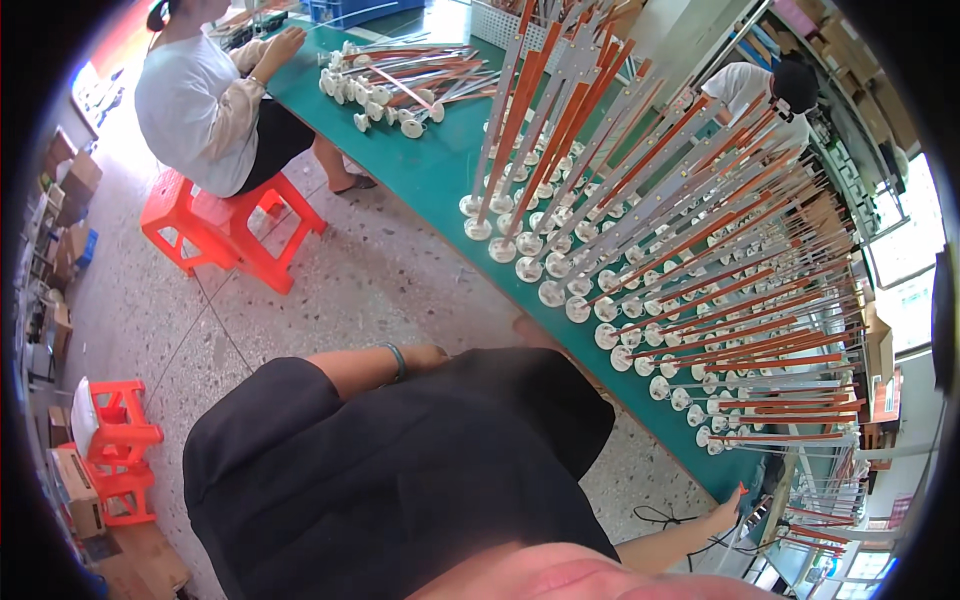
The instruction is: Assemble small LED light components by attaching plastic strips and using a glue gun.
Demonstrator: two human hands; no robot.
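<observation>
My left hand [428, 357], below a green bangle on the wrist, rests by my lap against the black clothing [450, 450]. Its fingers are hidden there. Off to the right, my right hand [726, 514] reaches the near corner of the green table [430, 190]. Its fingers look closed round something small and dark with a red spot, too small to name. Black cable [665, 517] loops beside that hand. Beyond it on the table stand many long grey and orange strips [640, 180], upright on round white bases [577, 309] in close rows.
A pile of similar strips with white bases [375, 95] lies at the far end. A person in white [190, 95] sits there on a red stool [235, 215]; another person [745, 90] is behind the strips. Red stools [125, 440] and cartons [75, 490] stand at left.
</observation>
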